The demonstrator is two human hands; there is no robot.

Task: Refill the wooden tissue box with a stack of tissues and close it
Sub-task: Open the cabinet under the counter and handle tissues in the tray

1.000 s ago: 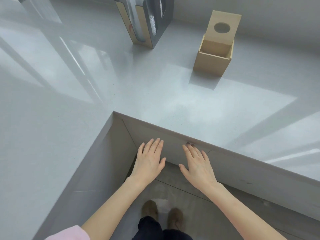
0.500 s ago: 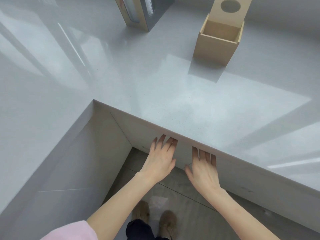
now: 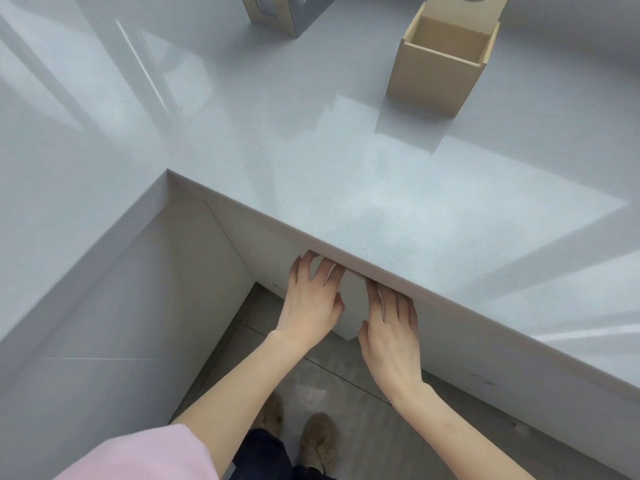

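Observation:
The wooden tissue box point(image 3: 437, 81) stands open on the grey countertop point(image 3: 346, 188) at the far right. Its lid point(image 3: 446, 5), which has a round hole, is tipped up behind it, and the inside looks empty. Both hands are below the counter's front edge, flat against a white cabinet panel point(image 3: 354, 306). The fingers of my left hand point(image 3: 309, 301) are spread. My right hand point(image 3: 391, 336) reaches up under the overhang, which hides its fingertips. No loose stack of tissues is visible.
A grey and tan package point(image 3: 277, 12) stands at the back of the counter, left of the box. The counter forms an L around me, with white cabinet fronts point(image 3: 138, 306) on the left. My feet point(image 3: 315, 441) are on a grey tiled floor.
I have stepped closer and the view has tilted down. Both hands slid up the cabinet front until their fingertips went under the counter edge. The panel's lower corner now stands out.

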